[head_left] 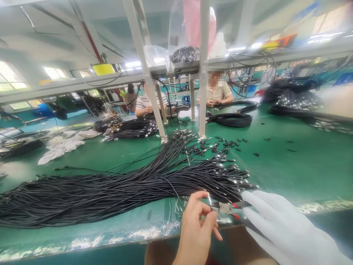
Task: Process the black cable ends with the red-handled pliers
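My bare left hand is closed on a black cable near its silvery connector, which points up between finger and thumb. My right hand, in a white glove, is wrapped round a pair of pliers with black and red handles. The jaws reach to the cable end at my left fingertips; whether they bite on it I cannot tell. Just beyond both hands lies a big bundle of black cables, many metal-tipped ends fanned out to the right.
Small black pieces are scattered behind the cable ends. White shelf posts rise from the green table. Coiled cables and white gloves lie at the back left. Two people in striped shirts work opposite, by another coil.
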`<move>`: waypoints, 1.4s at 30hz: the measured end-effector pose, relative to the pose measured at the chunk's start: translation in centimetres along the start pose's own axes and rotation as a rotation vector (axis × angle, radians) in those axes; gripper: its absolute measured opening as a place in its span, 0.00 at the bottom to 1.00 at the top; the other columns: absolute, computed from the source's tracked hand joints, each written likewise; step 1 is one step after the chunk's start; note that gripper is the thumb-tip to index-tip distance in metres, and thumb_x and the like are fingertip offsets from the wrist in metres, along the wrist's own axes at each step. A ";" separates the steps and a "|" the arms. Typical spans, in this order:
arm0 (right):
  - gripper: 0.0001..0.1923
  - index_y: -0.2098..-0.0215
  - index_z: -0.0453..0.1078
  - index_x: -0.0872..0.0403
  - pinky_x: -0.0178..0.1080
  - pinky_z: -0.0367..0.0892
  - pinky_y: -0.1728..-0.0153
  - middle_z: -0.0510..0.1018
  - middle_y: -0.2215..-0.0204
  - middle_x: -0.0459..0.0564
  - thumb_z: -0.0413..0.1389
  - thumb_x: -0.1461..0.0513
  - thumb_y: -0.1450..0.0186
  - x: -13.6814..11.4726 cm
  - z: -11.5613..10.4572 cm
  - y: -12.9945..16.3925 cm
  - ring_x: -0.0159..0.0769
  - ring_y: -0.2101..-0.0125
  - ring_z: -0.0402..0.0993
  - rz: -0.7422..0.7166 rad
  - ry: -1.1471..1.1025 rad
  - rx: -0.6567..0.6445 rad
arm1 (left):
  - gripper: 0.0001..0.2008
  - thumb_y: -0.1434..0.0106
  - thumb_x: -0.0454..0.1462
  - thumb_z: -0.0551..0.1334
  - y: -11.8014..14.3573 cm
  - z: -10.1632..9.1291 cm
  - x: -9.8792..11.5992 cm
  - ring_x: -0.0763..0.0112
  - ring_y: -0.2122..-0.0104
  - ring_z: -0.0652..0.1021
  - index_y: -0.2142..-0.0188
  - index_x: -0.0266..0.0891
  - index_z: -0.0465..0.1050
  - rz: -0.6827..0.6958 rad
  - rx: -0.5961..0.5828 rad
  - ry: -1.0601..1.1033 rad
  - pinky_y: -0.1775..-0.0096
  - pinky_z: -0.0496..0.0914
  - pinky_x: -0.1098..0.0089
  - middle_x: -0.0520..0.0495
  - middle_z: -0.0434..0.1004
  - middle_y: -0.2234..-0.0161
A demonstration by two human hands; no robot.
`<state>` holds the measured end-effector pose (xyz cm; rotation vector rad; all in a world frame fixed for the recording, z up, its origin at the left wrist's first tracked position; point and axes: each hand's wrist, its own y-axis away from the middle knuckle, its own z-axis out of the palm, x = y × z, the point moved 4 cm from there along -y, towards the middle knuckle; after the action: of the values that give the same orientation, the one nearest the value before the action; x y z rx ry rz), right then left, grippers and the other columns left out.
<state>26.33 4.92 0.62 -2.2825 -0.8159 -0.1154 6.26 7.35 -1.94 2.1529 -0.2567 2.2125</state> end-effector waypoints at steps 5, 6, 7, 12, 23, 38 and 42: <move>0.18 0.72 0.73 0.52 0.49 0.64 0.64 0.80 0.60 0.56 0.45 0.65 0.30 -0.3 -1.1 -1.1 0.47 0.62 0.71 0.002 0.006 0.064 | 0.14 0.34 0.41 0.61 0.1 -0.1 0.1 0.83 0.83 0.76 0.75 0.37 0.67 -0.042 -0.024 -0.059 0.74 0.76 0.69 0.39 0.67 0.43; 0.19 0.72 0.74 0.52 0.48 0.62 0.64 0.80 0.60 0.56 0.45 0.65 0.29 -0.3 -1.5 -1.4 0.46 0.62 0.70 0.001 -0.001 0.096 | 0.14 0.34 0.41 0.61 0.2 -0.1 0.2 0.83 0.83 0.76 0.75 0.37 0.68 -0.047 -0.033 -0.067 0.73 0.76 0.69 0.40 0.67 0.42; 0.20 0.71 0.75 0.53 0.48 0.61 0.64 0.81 0.60 0.56 0.45 0.65 0.28 -0.4 -1.7 -1.6 0.46 0.63 0.70 0.001 -0.012 0.116 | 0.14 0.33 0.40 0.61 0.2 -0.1 0.3 0.83 0.82 0.76 0.74 0.37 0.68 -0.046 -0.041 -0.073 0.72 0.76 0.69 0.40 0.67 0.42; 0.18 0.73 0.75 0.53 0.47 0.60 0.64 0.81 0.60 0.56 0.48 0.65 0.29 -0.3 -1.4 -1.3 0.46 0.62 0.69 -0.024 -0.024 0.117 | 0.13 0.34 0.40 0.60 0.3 -0.3 0.3 0.84 0.82 0.76 0.74 0.37 0.68 -0.037 -0.054 -0.076 0.73 0.76 0.70 0.40 0.66 0.41; 0.18 0.69 0.76 0.56 0.45 0.59 0.68 0.80 0.66 0.56 0.47 0.66 0.27 -0.6 -1.0 -0.6 0.44 0.68 0.69 -0.047 0.083 0.176 | 0.13 0.33 0.39 0.60 0.5 -0.4 1.3 0.84 0.81 0.77 0.74 0.36 0.68 -0.070 -0.085 -0.090 0.71 0.75 0.70 0.40 0.65 0.42; 0.18 0.73 0.76 0.56 0.48 0.67 0.61 0.81 0.60 0.60 0.49 0.65 0.28 -0.4 -3.2 -1.1 0.48 0.61 0.72 -0.015 0.024 0.240 | 0.13 0.34 0.38 0.60 0.5 0.0 1.7 0.85 0.82 0.75 0.75 0.37 0.67 -0.057 -0.082 -0.104 0.72 0.75 0.71 0.40 0.67 0.42; 0.20 0.73 0.76 0.54 0.47 0.64 0.64 0.82 0.64 0.56 0.47 0.68 0.28 -1.0 -3.2 -1.3 0.45 0.66 0.71 0.002 0.060 0.213 | 0.12 0.33 0.37 0.59 0.6 0.0 1.2 0.85 0.82 0.74 0.74 0.37 0.66 -0.002 -0.084 -0.166 0.75 0.74 0.72 0.40 0.67 0.42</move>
<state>25.19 3.04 3.50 -2.0700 -0.7570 -0.0914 6.10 6.64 -0.76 2.2921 -0.3466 1.9852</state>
